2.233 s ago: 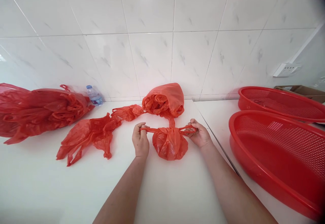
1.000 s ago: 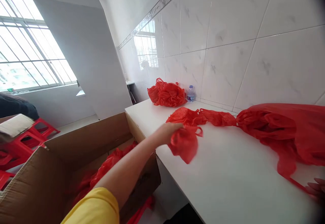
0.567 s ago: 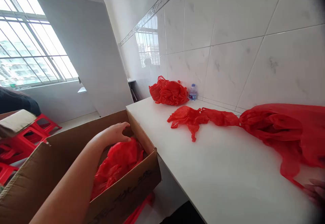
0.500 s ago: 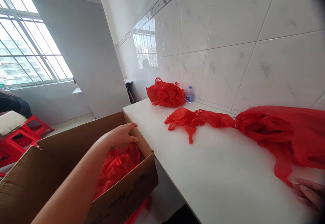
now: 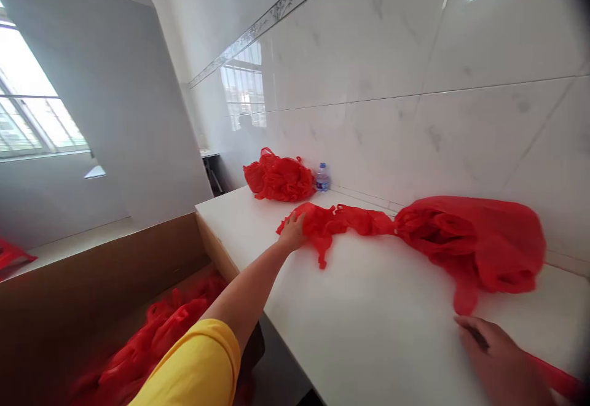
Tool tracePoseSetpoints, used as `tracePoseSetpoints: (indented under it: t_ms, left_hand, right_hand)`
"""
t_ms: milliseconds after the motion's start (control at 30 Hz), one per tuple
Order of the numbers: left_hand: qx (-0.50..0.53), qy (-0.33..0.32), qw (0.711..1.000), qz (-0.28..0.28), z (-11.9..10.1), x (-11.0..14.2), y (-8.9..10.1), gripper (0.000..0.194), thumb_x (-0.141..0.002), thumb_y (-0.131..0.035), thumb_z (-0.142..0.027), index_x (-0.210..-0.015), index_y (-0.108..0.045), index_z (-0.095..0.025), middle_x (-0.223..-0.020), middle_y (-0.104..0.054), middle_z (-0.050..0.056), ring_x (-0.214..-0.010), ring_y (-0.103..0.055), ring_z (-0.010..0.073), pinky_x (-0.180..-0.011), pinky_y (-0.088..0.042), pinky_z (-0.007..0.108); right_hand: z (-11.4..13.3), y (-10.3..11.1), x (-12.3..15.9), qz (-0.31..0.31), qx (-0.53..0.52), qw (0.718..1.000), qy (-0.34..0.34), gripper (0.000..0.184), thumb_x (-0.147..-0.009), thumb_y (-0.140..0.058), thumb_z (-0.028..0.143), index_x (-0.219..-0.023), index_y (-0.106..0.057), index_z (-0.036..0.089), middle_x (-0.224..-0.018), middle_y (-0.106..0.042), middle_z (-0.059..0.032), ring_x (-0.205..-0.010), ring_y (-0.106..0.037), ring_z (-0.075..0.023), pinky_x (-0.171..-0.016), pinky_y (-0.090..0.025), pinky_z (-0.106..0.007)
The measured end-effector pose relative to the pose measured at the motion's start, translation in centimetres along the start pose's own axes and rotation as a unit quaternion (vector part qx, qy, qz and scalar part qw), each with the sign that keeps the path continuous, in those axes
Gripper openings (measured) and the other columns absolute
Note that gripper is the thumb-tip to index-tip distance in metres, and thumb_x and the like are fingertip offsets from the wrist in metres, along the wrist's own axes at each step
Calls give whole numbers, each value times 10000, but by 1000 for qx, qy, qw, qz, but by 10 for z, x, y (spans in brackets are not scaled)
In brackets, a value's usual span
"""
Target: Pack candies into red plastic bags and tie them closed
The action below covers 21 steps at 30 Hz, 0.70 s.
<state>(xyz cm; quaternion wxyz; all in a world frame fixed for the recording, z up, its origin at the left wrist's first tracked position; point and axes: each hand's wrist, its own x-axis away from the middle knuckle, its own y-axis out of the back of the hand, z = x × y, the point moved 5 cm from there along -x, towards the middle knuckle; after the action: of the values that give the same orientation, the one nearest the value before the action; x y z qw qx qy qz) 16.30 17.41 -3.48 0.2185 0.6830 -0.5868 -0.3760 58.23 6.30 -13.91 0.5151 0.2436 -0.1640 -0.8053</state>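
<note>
My left hand [image 5: 294,232] reaches across the white table and touches the left end of a crumpled red plastic bag [image 5: 364,220], its fingers apart over the film. That bag stretches right to a larger bundle of red plastic bags [image 5: 502,234] lying by the tiled wall. At the lower right, my right hand [image 5: 495,347] is closed, its fingertips pinching the low-hanging end of the bundle. A red strip [image 5: 557,376] shows beside the right wrist.
An open cardboard box [image 5: 152,240] with red plastic bags [image 5: 170,326] inside stands against the left side of the white table [image 5: 369,314]. Another red bag heap [image 5: 279,177] and a small water bottle [image 5: 322,177] sit at the back near the wall.
My left hand has left the box's edge and moved right onto the red bag on the table. My right hand shows farther into view, and the view has shifted right.
</note>
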Motion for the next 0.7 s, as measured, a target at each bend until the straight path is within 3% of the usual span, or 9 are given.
tracePoseSetpoints:
  t_ms: [67, 167, 267, 367, 433, 533, 633, 700]
  left_hand:
    - [4, -1, 1000, 13, -6, -2, -23, 545, -682, -616, -209, -1216, -525, -151, -1273, -528, 183, -1043, -564, 329, -778, -430, 351]
    - [19, -37, 998, 45, -26, 11, -56, 384, -678, -597, -190, -1060, -613, -220, -1002, -663, 98, -894, -605, 283, -701, -423, 329]
    - [42, -80, 993, 80, -50, 37, -79, 309, -667, -586, -179, -953, -646, -280, -812, -668, 27, -745, -605, 235, -633, -403, 301]
    - [79, -83, 987, 112, -63, 60, -88, 353, -676, -564, -188, -998, -650, -307, -710, -642, -5, -636, -576, 201, -569, -383, 280]
    - [156, -36, 981, 106, -66, 71, -83, 339, -709, -560, -236, -1032, -645, -294, -666, -615, -14, -592, -551, 182, -537, -384, 269]
    - [349, 52, 929, 109, -72, 86, -72, 232, -742, -609, -337, -948, -641, -234, -714, -618, 0, -626, -566, 165, -574, -437, 266]
    - [505, 82, 840, 179, -90, 104, -69, 204, -761, -643, -384, -848, -610, -203, -787, -639, 18, -680, -596, 155, -645, -470, 277]
    - [554, 79, 797, 227, -103, 116, -73, 192, -780, -641, -376, -864, -608, -207, -812, -645, 19, -697, -601, 146, -661, -467, 269]
  right_hand:
    - [17, -12, 8, 25, 62, 995, 68, 157, -717, -535, 410, -844, -600, 344, -1018, -639, -68, -926, -606, -316, -783, -474, -502]
    - [52, -33, 29, 40, 89, 981, 166, 296, -790, -479, 418, -1053, -549, 301, -1077, -605, -70, -1027, -574, -290, -882, -460, -480]
    - [81, -49, 46, 34, 72, 974, 213, 553, -834, -489, 412, -1347, -323, 294, -1342, -446, -93, -1234, -436, -288, -983, -402, -484]
    - [92, -61, 53, 66, 84, 972, 211, 644, -846, -499, 369, -1423, -215, 328, -1488, -261, -69, -1319, -331, -291, -1024, -359, -495]
    - [91, -65, 54, 104, 81, 972, 193, 634, -844, -509, 351, -1421, -248, 342, -1494, -262, -55, -1326, -321, -288, -1038, -344, -495]
    - [92, -63, 55, 143, 2, 977, 160, 593, -851, -518, 385, -1401, -308, 317, -1450, -350, -64, -1333, -318, -270, -1065, -316, -483]
    - [99, -57, 60, 170, -146, 971, 88, 620, -842, -547, 418, -1400, -295, 319, -1425, -388, -70, -1328, -337, -256, -1042, -355, -469]
    - [107, -57, 67, 203, -244, 948, 34, 711, -792, -627, 380, -1405, -267, 346, -1391, -429, -68, -1286, -402, -253, -986, -420, -448]
